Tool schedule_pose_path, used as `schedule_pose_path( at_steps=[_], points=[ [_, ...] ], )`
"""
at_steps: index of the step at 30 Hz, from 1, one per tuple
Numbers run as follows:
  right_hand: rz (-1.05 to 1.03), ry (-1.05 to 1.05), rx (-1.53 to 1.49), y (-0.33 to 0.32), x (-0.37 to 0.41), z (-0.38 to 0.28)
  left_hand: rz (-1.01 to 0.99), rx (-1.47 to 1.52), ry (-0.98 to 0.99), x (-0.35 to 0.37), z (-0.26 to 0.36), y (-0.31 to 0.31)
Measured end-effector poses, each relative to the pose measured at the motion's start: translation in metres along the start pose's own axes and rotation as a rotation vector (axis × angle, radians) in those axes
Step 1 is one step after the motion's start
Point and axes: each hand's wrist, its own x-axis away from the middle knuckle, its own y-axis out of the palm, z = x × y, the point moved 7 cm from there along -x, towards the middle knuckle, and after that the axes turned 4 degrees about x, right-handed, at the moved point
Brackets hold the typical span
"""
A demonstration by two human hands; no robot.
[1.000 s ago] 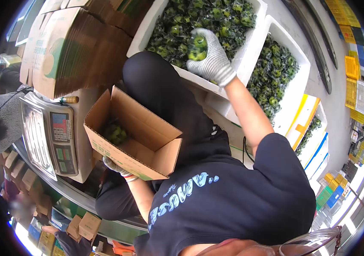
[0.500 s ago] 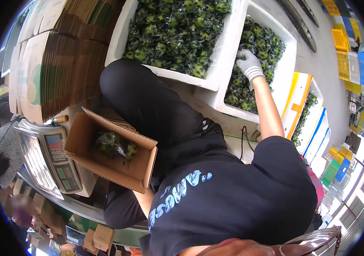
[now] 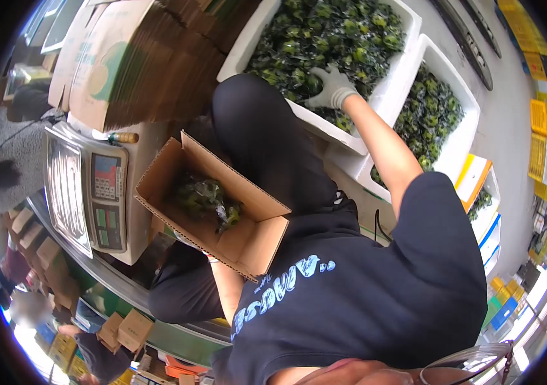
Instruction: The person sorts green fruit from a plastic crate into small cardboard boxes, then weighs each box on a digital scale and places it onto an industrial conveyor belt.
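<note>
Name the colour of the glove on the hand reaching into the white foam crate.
Pale grey-white; the glove shows best in the head view.

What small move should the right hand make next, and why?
Probably close the right hand around one green fruit pack and lift it: the glove lies on the packs in the white foam box, no pack clearly gripped, and the open cardboard box holds only a few.

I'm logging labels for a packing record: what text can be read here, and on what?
"AMUSE.." seen upside down, uncertain: pale blue print on the dark shirt.
Small script beside it: too small to read.
On the scale panel: blurred, unreadable.
On the flat cartons: green print, no readable words.
</note>
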Motion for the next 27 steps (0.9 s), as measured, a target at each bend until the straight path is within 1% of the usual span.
schedule_pose_path(
  at_steps=[1,3,4,7,8,11,12,13,15,16,17,19,20,23,24,25,27],
  points=[
    [-0.077,-0.053,0.026,0.002,0.008,-0.01,0.008,0.007,0.009,0.001,0.002,-0.001],
    [-0.085,-0.006,0.173,0.012,0.019,-0.014,0.012,0.016,0.021,0.001,0.003,-0.001],
    [-0.082,0.03,0.174,0.008,0.023,-0.013,0.017,0.024,0.03,0.001,0.003,-0.004],
    [0.019,0.173,0.181,-0.007,0.015,-0.003,0.022,0.035,0.045,0.0,0.008,-0.008],
    [-0.084,0.153,0.188,-0.006,0.007,-0.003,0.021,0.038,0.053,0.0,0.011,-0.01],
    [-0.188,0.104,0.255,-0.004,-0.001,-0.004,0.02,0.049,0.063,-0.001,0.011,-0.014],
    [-0.26,0.079,0.231,-0.003,-0.001,-0.002,0.018,0.052,0.063,-0.003,0.009,-0.015],
    [-0.356,0.067,0.286,0.0,-0.002,-0.005,0.014,0.063,0.065,-0.004,0.006,-0.015],
    [-0.527,0.073,0.211,0.028,-0.012,0.007,0.017,0.07,0.065,-0.005,0.002,-0.016],
    [-0.574,0.085,0.2,0.034,-0.017,0.011,0.019,0.074,0.065,-0.005,0.001,-0.017],
    [-0.591,0.047,0.165,0.047,-0.031,0.018,0.013,0.082,0.065,-0.005,0.001,-0.018],
    [-0.635,-0.029,0.091,0.054,-0.033,0.008,-0.003,0.093,0.066,-0.005,0.005,-0.018],
    [-0.636,-0.029,0.15,0.048,-0.036,0.017,-0.016,0.103,0.066,-0.006,0.003,-0.019],
    [-0.593,-0.067,0.14,0.025,-0.014,0.007,-0.013,0.101,0.065,-0.008,0.0,-0.014],
    [-0.476,-0.105,0.193,0.023,-0.013,0.009,0.063,0.016,0.081,-0.009,0.002,-0.007],
    [-0.408,-0.123,0.201,0.008,0.0,0.004,0.04,0.037,0.074,-0.009,0.003,-0.004],
    [-0.255,-0.09,-0.097,-0.021,0.012,0.01,0.005,0.074,0.06,-0.005,0.004,-0.003]
  ],
)
